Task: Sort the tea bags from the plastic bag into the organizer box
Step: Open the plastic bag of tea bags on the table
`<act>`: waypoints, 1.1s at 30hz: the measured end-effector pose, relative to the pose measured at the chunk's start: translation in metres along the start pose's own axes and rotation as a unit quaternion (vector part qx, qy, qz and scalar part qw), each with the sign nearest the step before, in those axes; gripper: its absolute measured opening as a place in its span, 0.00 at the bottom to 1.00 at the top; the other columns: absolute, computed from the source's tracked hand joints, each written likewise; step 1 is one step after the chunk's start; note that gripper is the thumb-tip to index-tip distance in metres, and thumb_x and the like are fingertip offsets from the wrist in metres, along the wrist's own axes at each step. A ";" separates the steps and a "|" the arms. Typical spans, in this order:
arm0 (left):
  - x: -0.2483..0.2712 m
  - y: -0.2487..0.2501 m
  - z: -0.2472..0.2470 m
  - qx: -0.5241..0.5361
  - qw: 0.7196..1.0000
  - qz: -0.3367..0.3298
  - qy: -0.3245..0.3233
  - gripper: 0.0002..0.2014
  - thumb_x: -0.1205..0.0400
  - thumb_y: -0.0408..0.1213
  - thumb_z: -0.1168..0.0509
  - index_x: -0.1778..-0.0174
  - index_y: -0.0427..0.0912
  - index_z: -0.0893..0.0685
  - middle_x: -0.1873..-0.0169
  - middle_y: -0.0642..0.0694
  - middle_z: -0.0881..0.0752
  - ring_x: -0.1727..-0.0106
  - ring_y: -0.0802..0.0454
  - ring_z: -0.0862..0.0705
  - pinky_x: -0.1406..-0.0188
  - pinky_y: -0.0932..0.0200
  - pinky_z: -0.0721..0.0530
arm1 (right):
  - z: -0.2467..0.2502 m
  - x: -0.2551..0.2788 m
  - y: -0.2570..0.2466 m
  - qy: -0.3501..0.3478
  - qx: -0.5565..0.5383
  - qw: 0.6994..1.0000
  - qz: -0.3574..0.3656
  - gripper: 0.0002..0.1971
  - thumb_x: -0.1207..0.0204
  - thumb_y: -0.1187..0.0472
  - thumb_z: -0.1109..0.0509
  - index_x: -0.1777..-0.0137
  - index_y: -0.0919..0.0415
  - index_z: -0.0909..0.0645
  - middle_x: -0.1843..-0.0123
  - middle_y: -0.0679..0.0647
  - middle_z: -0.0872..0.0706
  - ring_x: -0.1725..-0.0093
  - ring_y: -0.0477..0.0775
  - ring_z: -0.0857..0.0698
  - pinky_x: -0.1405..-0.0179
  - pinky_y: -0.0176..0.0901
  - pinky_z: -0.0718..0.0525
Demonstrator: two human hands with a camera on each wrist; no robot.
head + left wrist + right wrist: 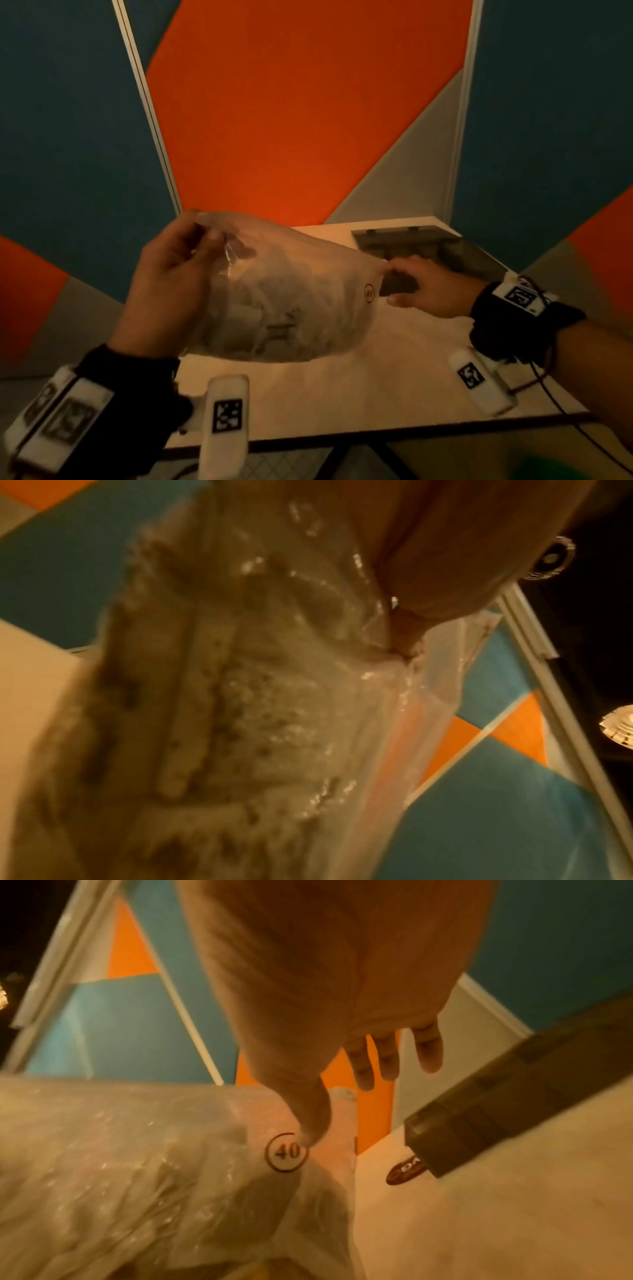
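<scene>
The tea bags (270,322) blur into a pale mass inside the plastic bag (308,274); the organizer box (411,245) is half hidden behind the right hand (428,287).

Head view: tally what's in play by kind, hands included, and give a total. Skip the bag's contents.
Hands: 2, left hand and right hand
Plastic bag: 1, held up between both
Organizer box: 1, on the table
Table: 1
Total: 5

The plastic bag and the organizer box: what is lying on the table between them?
In the right wrist view, bare table and a dark oval sticker lie between plastic bag and organizer box.
</scene>
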State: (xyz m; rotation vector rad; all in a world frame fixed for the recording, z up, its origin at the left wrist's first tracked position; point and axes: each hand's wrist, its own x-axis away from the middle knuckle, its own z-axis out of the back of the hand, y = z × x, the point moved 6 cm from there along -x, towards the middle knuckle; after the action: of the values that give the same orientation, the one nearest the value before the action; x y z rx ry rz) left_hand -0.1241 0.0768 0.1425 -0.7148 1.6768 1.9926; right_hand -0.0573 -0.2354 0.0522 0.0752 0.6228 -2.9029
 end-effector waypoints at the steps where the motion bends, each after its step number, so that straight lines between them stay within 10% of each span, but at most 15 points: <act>1: -0.001 -0.006 0.003 0.020 1.000 0.013 0.008 0.11 0.12 0.31 0.44 0.53 0.37 0.16 0.63 0.52 0.11 0.61 0.60 0.13 0.60 0.68 0.17 | 0.001 0.003 0.007 0.015 -0.052 0.998 -0.011 0.26 0.24 0.52 0.25 0.28 0.40 0.30 0.27 0.52 0.24 0.25 0.56 0.26 0.30 0.50 0.28; 8: -0.012 -0.080 -0.002 0.089 0.989 0.097 0.061 0.12 0.11 0.32 0.46 0.51 0.46 0.17 0.65 0.57 0.11 0.63 0.63 0.13 0.61 0.66 0.13 | -0.016 -0.011 0.045 -0.020 -0.430 0.894 -0.124 0.37 0.21 0.54 0.28 0.15 0.48 0.43 0.25 0.55 0.22 0.37 0.54 0.19 0.40 0.55 0.17; 13: -0.047 -0.159 -0.011 0.099 0.983 0.135 0.071 0.13 0.12 0.32 0.45 0.53 0.46 0.16 0.65 0.55 0.10 0.63 0.61 0.13 0.62 0.68 0.13 | -0.020 -0.053 0.069 -0.002 -0.415 0.905 -0.089 0.10 0.17 0.59 0.34 0.44 0.60 0.13 0.48 0.58 0.09 0.44 0.60 0.11 0.38 0.62 0.14; 21: -0.101 -0.234 -0.031 0.044 0.973 0.223 0.041 0.12 0.15 0.26 0.43 0.55 0.38 0.14 0.65 0.40 0.09 0.63 0.44 0.09 0.59 0.44 0.14 | 0.031 -0.077 0.109 0.126 -0.466 0.872 -0.083 0.10 0.33 0.58 0.26 0.55 0.63 0.15 0.53 0.61 0.07 0.49 0.61 0.09 0.45 0.54 0.12; 27: -0.101 -0.236 -0.039 0.024 0.950 0.312 0.023 0.07 0.17 0.30 0.38 0.47 0.35 0.16 0.53 0.35 0.11 0.52 0.36 0.12 0.53 0.42 0.16 | 0.060 -0.060 0.101 0.173 -0.464 0.865 -0.079 0.04 0.21 0.65 0.29 0.50 0.64 0.14 0.54 0.59 0.07 0.53 0.57 0.08 0.59 0.43 0.11; 31: -0.107 -0.188 -0.058 -0.151 0.964 0.197 0.091 0.19 0.24 0.29 0.31 0.37 0.36 0.21 0.47 0.41 0.17 0.49 0.46 0.21 0.54 0.54 0.24 | 0.052 -0.046 0.094 0.155 -0.442 0.880 -0.074 0.04 0.21 0.65 0.29 0.50 0.62 0.14 0.57 0.55 0.07 0.56 0.55 0.08 0.61 0.44 0.10; 33: -0.102 -0.137 -0.111 -0.194 0.979 0.061 0.010 0.12 0.20 0.31 0.31 0.41 0.43 0.18 0.47 0.52 0.16 0.47 0.56 0.19 0.51 0.63 0.24 | 0.044 -0.040 0.093 0.152 -0.438 0.882 -0.077 0.04 0.21 0.65 0.29 0.50 0.63 0.13 0.56 0.56 0.07 0.55 0.57 0.08 0.57 0.49 0.09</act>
State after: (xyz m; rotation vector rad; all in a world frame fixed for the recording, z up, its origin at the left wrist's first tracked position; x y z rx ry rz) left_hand 0.0524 -0.0093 0.0885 -0.7793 1.3833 2.4437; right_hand -0.0023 -0.3308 0.0582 0.3712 1.9940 -2.4527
